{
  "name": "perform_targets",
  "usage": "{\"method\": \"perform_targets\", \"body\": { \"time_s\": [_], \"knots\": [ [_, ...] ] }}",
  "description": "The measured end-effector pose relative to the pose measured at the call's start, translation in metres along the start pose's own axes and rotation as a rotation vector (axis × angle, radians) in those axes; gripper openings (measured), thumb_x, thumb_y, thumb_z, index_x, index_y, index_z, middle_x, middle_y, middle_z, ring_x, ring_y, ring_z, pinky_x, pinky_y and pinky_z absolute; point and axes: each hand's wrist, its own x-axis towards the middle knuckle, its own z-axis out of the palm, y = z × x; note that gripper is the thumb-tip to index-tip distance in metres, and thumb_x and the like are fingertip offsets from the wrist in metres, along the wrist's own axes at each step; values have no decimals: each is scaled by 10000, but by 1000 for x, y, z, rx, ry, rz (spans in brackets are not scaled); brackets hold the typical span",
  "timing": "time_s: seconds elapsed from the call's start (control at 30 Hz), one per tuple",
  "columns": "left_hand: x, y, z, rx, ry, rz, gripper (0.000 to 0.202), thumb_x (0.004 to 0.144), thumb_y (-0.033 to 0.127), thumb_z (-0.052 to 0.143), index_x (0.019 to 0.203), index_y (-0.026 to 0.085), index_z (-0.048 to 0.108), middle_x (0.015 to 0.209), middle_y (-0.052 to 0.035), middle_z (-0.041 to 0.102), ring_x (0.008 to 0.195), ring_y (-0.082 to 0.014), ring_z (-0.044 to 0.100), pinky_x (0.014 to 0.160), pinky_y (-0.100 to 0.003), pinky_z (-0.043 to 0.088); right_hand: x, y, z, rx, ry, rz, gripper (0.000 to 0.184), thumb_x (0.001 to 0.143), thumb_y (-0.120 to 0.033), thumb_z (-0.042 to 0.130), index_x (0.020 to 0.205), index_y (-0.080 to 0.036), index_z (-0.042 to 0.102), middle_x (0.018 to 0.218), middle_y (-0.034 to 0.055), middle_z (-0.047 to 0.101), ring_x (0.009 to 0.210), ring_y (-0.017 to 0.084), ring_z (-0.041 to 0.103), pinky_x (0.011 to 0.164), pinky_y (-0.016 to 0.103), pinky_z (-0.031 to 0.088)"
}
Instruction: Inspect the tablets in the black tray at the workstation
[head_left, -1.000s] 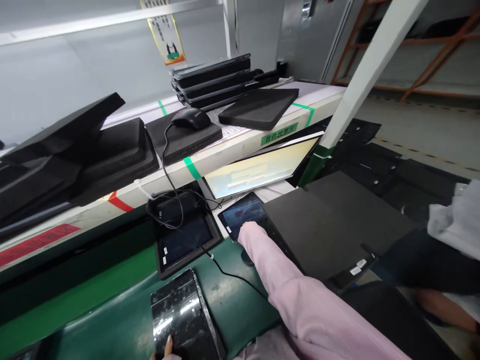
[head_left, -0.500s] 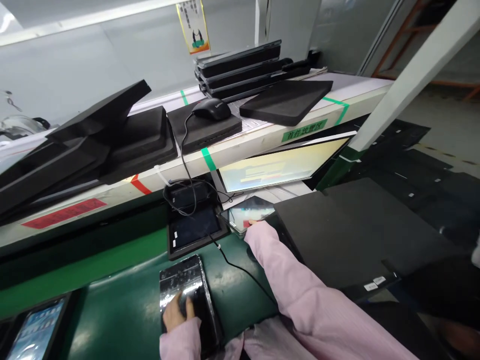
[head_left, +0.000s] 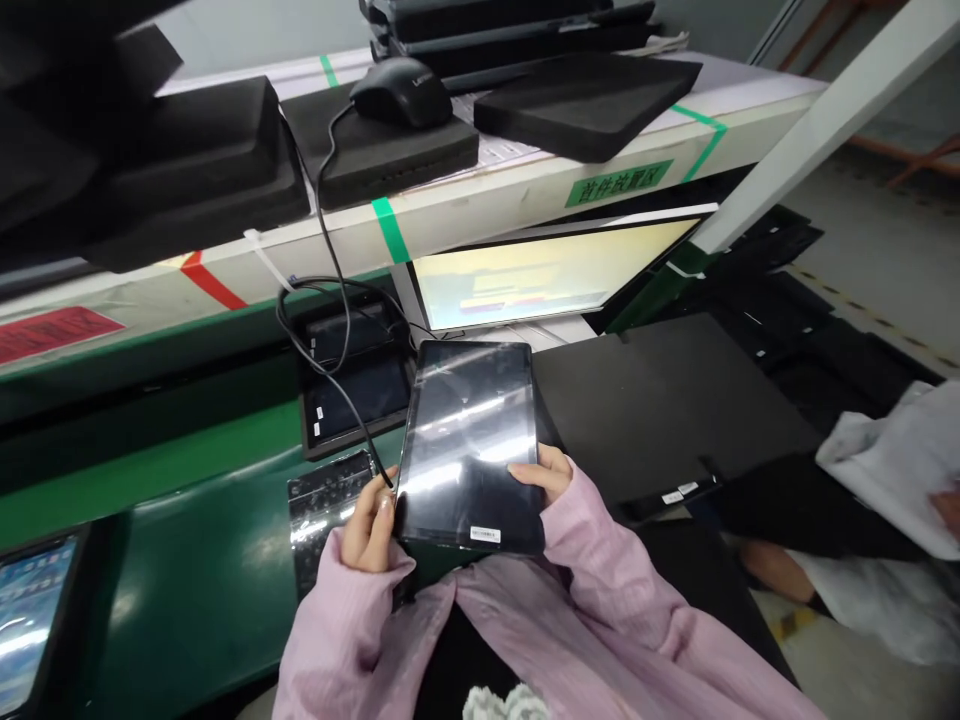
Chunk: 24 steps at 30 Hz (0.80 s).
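I hold a black tablet [head_left: 466, 440] with a glossy dark screen up in front of me, a small white label near its lower edge. My left hand [head_left: 369, 522] grips its left lower edge; my right hand [head_left: 543, 472] grips the right edge, thumb on the glass. A cable [head_left: 352, 410] runs to the tablet's left side by my left hand. Beneath it on the green belt [head_left: 187, 590] lies another glossy black tablet [head_left: 322, 515], partly hidden. Both my sleeves are pink.
A tablet in a black tray [head_left: 349, 395] sits behind. A lit monitor [head_left: 540, 275] leans under the shelf. Black foam pads [head_left: 585, 100] and a mouse [head_left: 400, 92] rest on the shelf. A black sheet [head_left: 660, 410] lies right. Another person [head_left: 885, 470] is at far right. A lit tablet [head_left: 26, 620] is at far left.
My right hand lifted the tablet from beside the black sheet and brought it toward me. My left hand left the tablet on the belt and took the lifted one's left edge.
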Motion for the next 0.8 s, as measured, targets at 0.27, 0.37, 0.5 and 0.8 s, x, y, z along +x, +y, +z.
{"method": "perform_targets", "body": {
  "time_s": [0.27, 0.37, 0.5, 0.8],
  "knots": [
    [-6, 22, -4, 28, -21, 57, 443, 794, 523, 586, 1128, 232, 573, 859, -20, 706, 774, -179, 630, 711, -285, 464, -13, -10, 5, -183, -82, -57, 284, 625, -337, 723, 771, -107, 644, 723, 25, 617, 678, 114, 566, 664, 238, 401],
    [-9, 22, -5, 17, -24, 50, 432, 808, 500, 585, 1145, 231, 565, 826, -7, 701, 742, -157, 618, 672, -258, 450, -14, -12, 5, -187, -96, -63, 303, 632, -340, 716, 813, -106, 649, 737, 29, 620, 683, 115, 564, 670, 241, 402],
    [-12, 22, -4, 45, -15, 57, 447, 813, 486, 577, 1164, 212, 549, 817, -10, 694, 730, -146, 615, 671, -238, 452, -15, -15, 6, -203, -106, -73, 323, 636, -348, 716, 843, -108, 657, 740, 31, 617, 695, 114, 561, 682, 239, 411],
    [-17, 4, 1, 69, 225, 102, 390, 720, 474, 697, 914, 209, 485, 861, -28, 602, 698, -125, 584, 601, -215, 469, -18, -16, 0, -283, -118, -73, 357, 647, -407, 711, 837, -112, 650, 761, 43, 625, 717, 144, 575, 688, 253, 446]
  ]
}}
